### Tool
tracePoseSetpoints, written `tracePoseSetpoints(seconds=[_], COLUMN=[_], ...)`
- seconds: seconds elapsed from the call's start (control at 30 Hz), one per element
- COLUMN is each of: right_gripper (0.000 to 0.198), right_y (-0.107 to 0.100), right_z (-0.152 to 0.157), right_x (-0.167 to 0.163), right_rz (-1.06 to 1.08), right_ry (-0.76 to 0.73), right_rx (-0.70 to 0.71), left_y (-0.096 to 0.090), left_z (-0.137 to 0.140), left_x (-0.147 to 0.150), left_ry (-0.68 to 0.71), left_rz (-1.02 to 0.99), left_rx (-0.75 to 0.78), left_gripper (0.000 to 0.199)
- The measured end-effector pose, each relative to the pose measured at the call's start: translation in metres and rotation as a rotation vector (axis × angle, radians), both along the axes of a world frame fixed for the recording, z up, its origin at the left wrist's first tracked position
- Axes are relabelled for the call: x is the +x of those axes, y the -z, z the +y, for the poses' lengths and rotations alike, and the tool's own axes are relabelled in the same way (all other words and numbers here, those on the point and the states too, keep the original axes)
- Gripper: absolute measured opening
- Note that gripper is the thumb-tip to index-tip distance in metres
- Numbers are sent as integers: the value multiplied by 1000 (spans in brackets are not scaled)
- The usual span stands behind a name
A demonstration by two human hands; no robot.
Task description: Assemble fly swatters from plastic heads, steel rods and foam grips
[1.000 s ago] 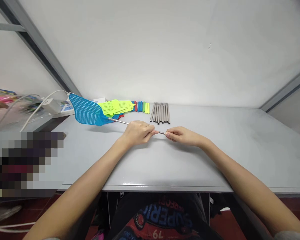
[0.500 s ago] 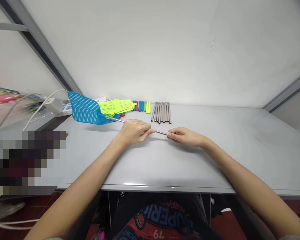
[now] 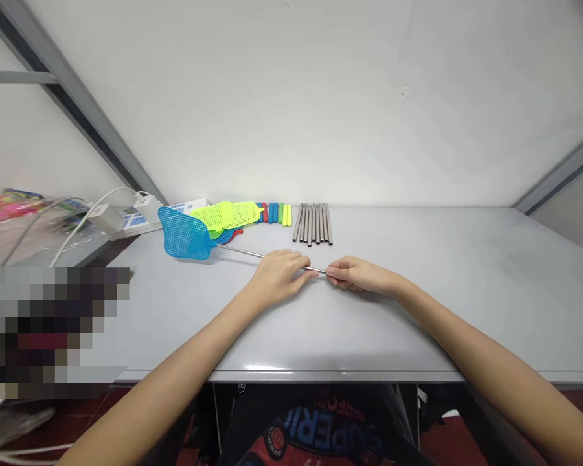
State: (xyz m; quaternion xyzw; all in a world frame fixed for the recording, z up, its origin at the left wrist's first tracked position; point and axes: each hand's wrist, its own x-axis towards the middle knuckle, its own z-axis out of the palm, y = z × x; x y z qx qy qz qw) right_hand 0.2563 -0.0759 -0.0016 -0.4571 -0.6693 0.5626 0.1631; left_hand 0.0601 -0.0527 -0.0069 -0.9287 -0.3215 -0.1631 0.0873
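A fly swatter with a blue perforated head (image 3: 184,234) and a thin metal rod (image 3: 240,251) is held across the table, its head to the left. My left hand (image 3: 282,275) is closed round the middle of the rod. At the rod's right end, my right hand (image 3: 357,273) pinches it between thumb and fingers; the very tip is hidden there. Behind my hands lie a row of metal tubes (image 3: 313,223), several coloured handle grips (image 3: 274,213) and a pile of swatter heads, the yellow-green ones (image 3: 226,215) on top.
A white power strip (image 3: 140,220) with plugs and cables sits at the back left. Plastic-bagged goods (image 3: 24,213) lie at far left, above a pixelated patch. The grey table (image 3: 466,285) meets a white wall at the back.
My left hand has slid right along the rod, closer to my right hand. The blue swatter head has moved right and lower in view. My right hand keeps its pinch.
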Motion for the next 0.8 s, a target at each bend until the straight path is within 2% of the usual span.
tracePoseSetpoints(seconds=[0.17, 0.37, 0.53, 0.8], right_gripper=[34, 35, 35, 33], right_y=[-3, -3, -3, -5], right_z=[-5, -4, -3, -4], right_x=[-3, -2, -4, -4], right_rz=[30, -40, -94, -112], right_ry=[-31, -111, -83, -102], right_rx=[-73, 160, 330, 346], left_y=[5, 4, -5, -11], left_z=[-9, -7, 0, 4], left_x=[9, 8, 7, 0], left_ry=[85, 58, 42, 13], left_rz=[95, 101, 95, 97], left_rx=[30, -4, -92, -139], left_gripper=[16, 17, 25, 32])
